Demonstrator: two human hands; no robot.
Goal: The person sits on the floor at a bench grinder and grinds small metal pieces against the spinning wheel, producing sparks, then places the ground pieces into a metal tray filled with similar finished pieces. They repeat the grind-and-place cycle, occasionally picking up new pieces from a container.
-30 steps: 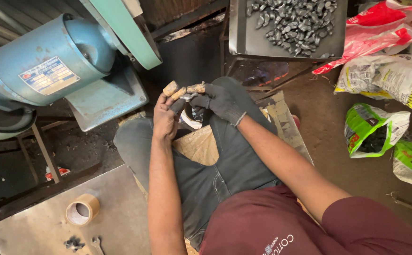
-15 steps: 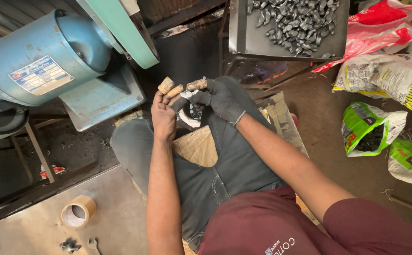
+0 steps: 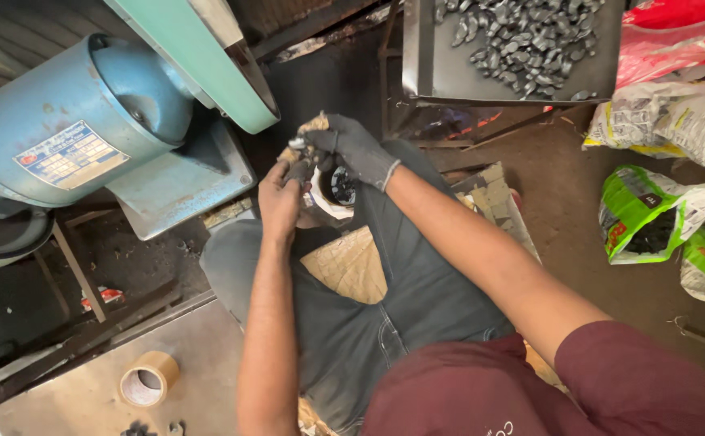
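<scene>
My left hand (image 3: 281, 194) is bare, with tan tape wrapped on its fingertips. My right hand (image 3: 358, 148) wears a dark grey glove. Both hands meet above my knees and pinch a small dark metal piece (image 3: 302, 150) between their fingertips; most of the piece is hidden by the fingers. Just under the hands, between my knees, stands a white cup (image 3: 330, 199) with dark pieces inside. A tan woven pad (image 3: 351, 265) lies on my lap over dark jeans.
A blue motor (image 3: 86, 121) with a green belt guard (image 3: 207, 60) stands at the left. A dark tray (image 3: 429, 69) of several grey metal pieces sits ahead. Green and white bags (image 3: 651, 214) lie at the right, and a tape roll (image 3: 147, 379) on the bench.
My hands have stayed together on the small piece, with the fingertips drawn closer around it. The view has shifted slightly.
</scene>
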